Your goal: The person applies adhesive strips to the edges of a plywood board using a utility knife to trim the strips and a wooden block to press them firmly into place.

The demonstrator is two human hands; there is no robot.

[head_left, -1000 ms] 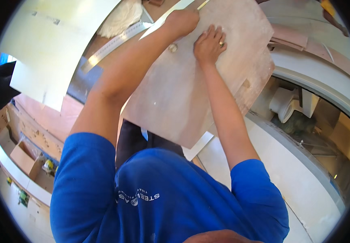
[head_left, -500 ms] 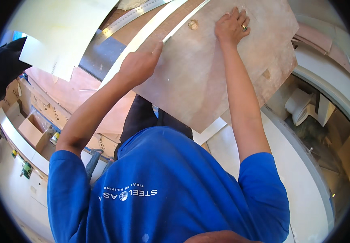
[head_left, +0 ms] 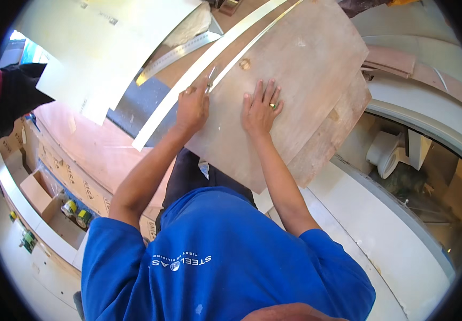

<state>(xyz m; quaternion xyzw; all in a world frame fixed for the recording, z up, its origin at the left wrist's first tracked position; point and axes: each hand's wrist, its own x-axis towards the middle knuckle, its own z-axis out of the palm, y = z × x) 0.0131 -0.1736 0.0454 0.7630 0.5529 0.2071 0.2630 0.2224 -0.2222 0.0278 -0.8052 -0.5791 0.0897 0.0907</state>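
A wide, pale brown plywood panel lies in front of me, with a dark knot on its face. My right hand rests flat on it, fingers spread, a ring on one finger. At the panel's left edge my left hand is closed round a slim silver blade-like tool; its handle is hidden by the fingers. The tool is by the end of a narrow white strip that runs along the panel's edge. Just left of that hand lies a broader, long white strip.
Large cream sheets hang over the left side, near a metal ruler and a dark blue-grey surface. A second board pokes out from under the panel. A white toilet stands on the right, lower down, beyond a ledge.
My right hand has moved nearer to me and leftward over the panel. My left hand keeps the tool by the same edge, with its fingers shifted. The whole view has shifted slightly.
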